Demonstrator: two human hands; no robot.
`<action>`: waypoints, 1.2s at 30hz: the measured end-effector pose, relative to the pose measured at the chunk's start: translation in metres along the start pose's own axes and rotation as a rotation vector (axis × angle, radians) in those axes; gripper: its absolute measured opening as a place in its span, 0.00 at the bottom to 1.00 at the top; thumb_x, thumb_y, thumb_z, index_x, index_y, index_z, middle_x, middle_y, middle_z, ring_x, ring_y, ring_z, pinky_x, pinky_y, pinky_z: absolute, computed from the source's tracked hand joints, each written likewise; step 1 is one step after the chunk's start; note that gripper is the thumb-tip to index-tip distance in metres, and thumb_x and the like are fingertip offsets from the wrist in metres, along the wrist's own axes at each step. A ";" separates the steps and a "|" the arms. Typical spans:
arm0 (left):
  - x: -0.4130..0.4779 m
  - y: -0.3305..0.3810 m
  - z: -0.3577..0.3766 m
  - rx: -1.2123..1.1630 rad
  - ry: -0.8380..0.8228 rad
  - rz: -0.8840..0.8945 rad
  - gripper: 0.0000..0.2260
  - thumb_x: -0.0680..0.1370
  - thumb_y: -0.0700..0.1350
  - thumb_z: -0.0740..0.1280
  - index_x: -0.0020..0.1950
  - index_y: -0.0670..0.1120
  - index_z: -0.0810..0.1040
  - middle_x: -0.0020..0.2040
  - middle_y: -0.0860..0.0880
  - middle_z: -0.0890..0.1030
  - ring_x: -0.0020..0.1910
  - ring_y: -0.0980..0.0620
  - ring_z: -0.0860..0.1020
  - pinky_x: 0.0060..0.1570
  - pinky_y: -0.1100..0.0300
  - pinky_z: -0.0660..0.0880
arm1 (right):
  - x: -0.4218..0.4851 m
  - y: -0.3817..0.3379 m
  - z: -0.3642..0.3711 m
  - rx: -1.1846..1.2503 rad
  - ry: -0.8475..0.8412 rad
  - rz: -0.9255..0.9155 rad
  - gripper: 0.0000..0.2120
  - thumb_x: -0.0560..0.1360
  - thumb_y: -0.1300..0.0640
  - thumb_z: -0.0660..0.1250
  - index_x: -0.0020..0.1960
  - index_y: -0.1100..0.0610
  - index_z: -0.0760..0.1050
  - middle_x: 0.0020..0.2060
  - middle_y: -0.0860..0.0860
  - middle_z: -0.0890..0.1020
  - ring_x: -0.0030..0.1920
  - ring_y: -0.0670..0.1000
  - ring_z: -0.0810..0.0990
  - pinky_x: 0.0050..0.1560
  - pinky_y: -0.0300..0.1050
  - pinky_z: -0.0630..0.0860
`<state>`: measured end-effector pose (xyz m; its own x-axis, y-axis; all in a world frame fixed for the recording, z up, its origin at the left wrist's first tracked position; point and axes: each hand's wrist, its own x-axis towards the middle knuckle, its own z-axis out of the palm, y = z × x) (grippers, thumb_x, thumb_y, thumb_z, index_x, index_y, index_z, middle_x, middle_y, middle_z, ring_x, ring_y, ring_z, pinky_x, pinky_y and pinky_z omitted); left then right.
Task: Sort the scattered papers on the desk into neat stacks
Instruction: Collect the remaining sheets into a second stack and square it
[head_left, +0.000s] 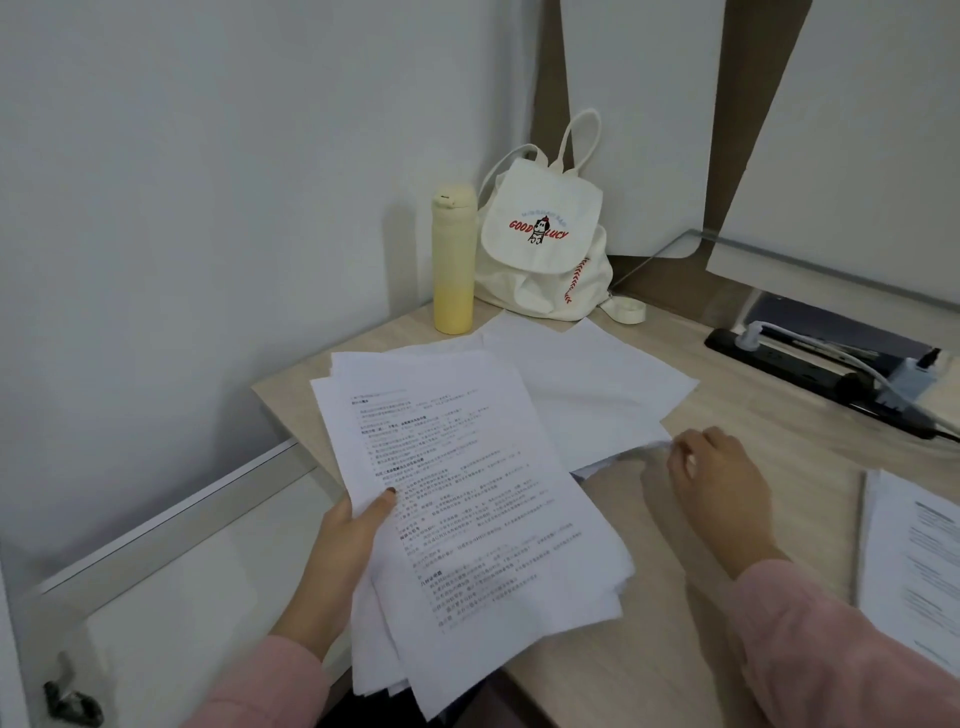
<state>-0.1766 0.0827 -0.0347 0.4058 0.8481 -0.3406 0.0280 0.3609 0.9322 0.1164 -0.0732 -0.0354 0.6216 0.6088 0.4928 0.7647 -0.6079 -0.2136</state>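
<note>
Head view: nearest the camera, the left hand (358, 525) grasps a sheaf of printed papers (467, 519), with the thumb pressed on the top page and the fingers hidden underneath. The sheaf is fanned and ragged, and its lower end hangs past the near edge of the counter (649, 597). Just right of the sheaf, the right hand (711, 473) has its fingers curled at the near corner of the loose sheets (587, 374). That corner is blurred, so I cannot tell whether the fingers pinch it or only touch it. The loose sheets lie flat, partly under the sheaf's far end and spreading to its right. Well to the right of the sheaf, at the frame's edge, a squarer stack (914, 561) of printed pages lies on the counter. Beyond the sheaf stand a yellow bottle (454, 260) and a white backpack (545, 244). Far to the sheaf's right runs a black power strip (810, 364).

The step in hand looks like gathering the loose sheets onto the sheaf. To do it well, lift one corner cleanly and slide the sheets together rather than drag them. Lay them on the sheaf, then tap its edges on the counter to square it before setting it down apart from the stack.
</note>
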 end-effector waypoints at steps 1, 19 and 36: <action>0.001 0.000 0.000 -0.006 0.014 0.005 0.14 0.79 0.42 0.63 0.64 0.46 0.75 0.57 0.47 0.81 0.54 0.48 0.79 0.55 0.55 0.74 | 0.003 -0.002 -0.009 0.105 0.021 0.107 0.09 0.76 0.61 0.60 0.41 0.64 0.75 0.36 0.56 0.75 0.37 0.57 0.73 0.35 0.44 0.66; -0.016 -0.008 0.035 -0.017 -0.138 0.060 0.16 0.79 0.42 0.63 0.67 0.45 0.74 0.58 0.48 0.81 0.55 0.48 0.79 0.60 0.51 0.72 | 0.014 -0.014 -0.132 1.531 0.194 0.780 0.08 0.80 0.61 0.54 0.55 0.61 0.70 0.44 0.53 0.80 0.34 0.47 0.83 0.35 0.41 0.82; 0.012 0.015 -0.007 -0.006 -0.521 -0.286 0.28 0.65 0.52 0.77 0.61 0.43 0.79 0.59 0.42 0.81 0.58 0.43 0.80 0.58 0.48 0.74 | 0.002 0.067 -0.090 0.549 -0.663 0.797 0.17 0.76 0.71 0.55 0.60 0.62 0.75 0.40 0.58 0.80 0.34 0.55 0.77 0.28 0.41 0.77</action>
<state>-0.1778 0.1010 -0.0254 0.7782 0.4151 -0.4712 0.1975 0.5504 0.8112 0.1533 -0.1584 0.0272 0.8009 0.3996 -0.4460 -0.0114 -0.7345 -0.6785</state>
